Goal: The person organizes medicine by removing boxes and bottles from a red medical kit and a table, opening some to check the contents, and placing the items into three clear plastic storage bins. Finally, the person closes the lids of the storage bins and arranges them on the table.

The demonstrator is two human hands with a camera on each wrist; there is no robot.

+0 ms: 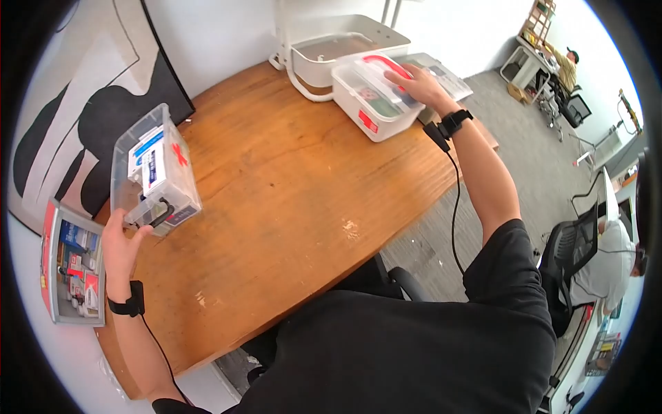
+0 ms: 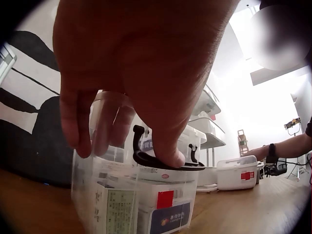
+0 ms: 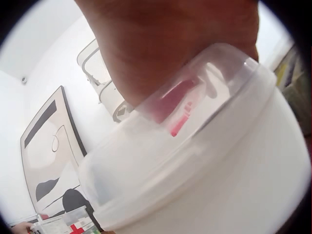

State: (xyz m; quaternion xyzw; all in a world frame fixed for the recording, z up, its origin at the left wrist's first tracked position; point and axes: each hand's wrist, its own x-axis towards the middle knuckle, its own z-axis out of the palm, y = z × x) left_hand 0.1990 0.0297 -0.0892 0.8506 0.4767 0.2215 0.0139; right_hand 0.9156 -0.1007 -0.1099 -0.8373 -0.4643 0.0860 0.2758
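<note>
At the left end of the table, my left hand (image 1: 123, 250) grips the near end of a clear plastic box (image 1: 123, 169) marked with a red cross. In the left wrist view its fingers go over the rim, and the thumb lies by a black handle (image 2: 146, 159). White packets and cartons (image 2: 165, 217) show through the wall. Toward the far right, my right hand (image 1: 422, 86) holds the red handle (image 1: 386, 65) atop a white box (image 1: 358, 110) with a translucent lid. In the right wrist view the hand covers part of the handle; its fingertips are hidden.
A white shelf rack (image 1: 310, 62) stands behind the white box. A grey-framed case of medicine packs (image 1: 76, 265) is beside the left forearm. A framed picture (image 1: 89, 90) leans on the wall. Chairs (image 1: 576, 110) and seated people are off the table's right side.
</note>
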